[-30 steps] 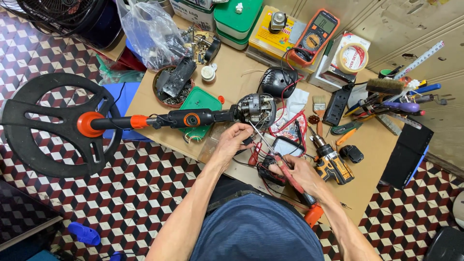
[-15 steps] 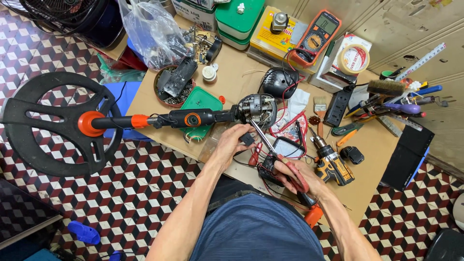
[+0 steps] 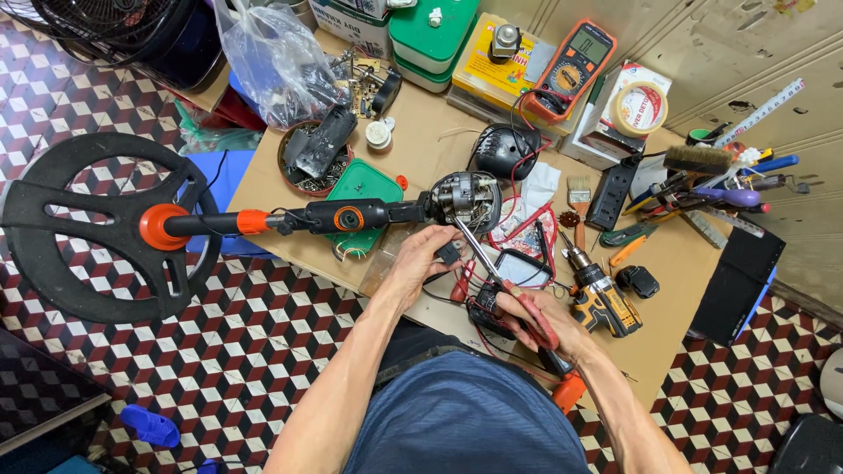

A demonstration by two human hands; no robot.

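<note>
**Hands at the open motor head**

Right hand (image 3: 536, 320) wraps a long screwdriver (image 3: 479, 254), red-and-black handle in the fist, shaft angled up to the exposed motor head (image 3: 465, 197) of the string trimmer (image 3: 351, 215). Left hand (image 3: 421, 259) curls its fingers around a small black part (image 3: 450, 253) just beside the shaft, near the motor head.

Trimmer lies across the cardboard-covered bench (image 3: 430, 154); round black guard (image 3: 88, 228) hangs out over the checkered floor, motor end sits mid-bench.

Judgement on the work: tip should sit square in the screw before turning; left hand best kept close to steady the head, clear of loose wires. Small screws look easy to lose among the clutter.

Packages, large to small:
- green lidded box (image 3: 435, 35), far edge, rectangular
- yellow flat box (image 3: 496, 75), beside it
- clear plastic bag (image 3: 277, 61), far left, dark contents
- white-and-red carton (image 3: 606, 110) under a tape roll (image 3: 639, 107)
- orange multimeter (image 3: 571, 70), leaning on the yellow box
- cordless drill (image 3: 597, 294), yellow and black, near the right hand.
</note>
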